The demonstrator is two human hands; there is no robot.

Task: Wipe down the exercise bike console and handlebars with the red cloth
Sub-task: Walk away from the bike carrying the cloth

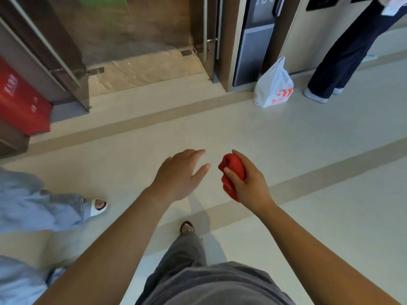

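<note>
The floor (308, 133) is pale and smooth, with darker beige stripes running across it. At the far side stands an open doorway with brown frames and metal rails (206, 29). A white plastic bag (273, 86) sits on the floor near a grey panel (253, 56). A red sign (19, 100) leans at the far left.

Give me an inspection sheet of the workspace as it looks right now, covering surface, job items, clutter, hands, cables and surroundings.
Surface: pale floor with darker bands; no work surface in view.
Job's things: red cloth bunched up in the right hand; exercise bike console and handlebars not in view.
Clutter: white plastic bag standing on the floor by the wall; red bag at the left edge.
Grips: left hand open, fingers spread, holding nothing; right hand closed on the cloth.
Cables: nothing seen.
Surroundings: glass doors ahead; one bystander's legs at upper right, another's sandalled foot at left.
</note>
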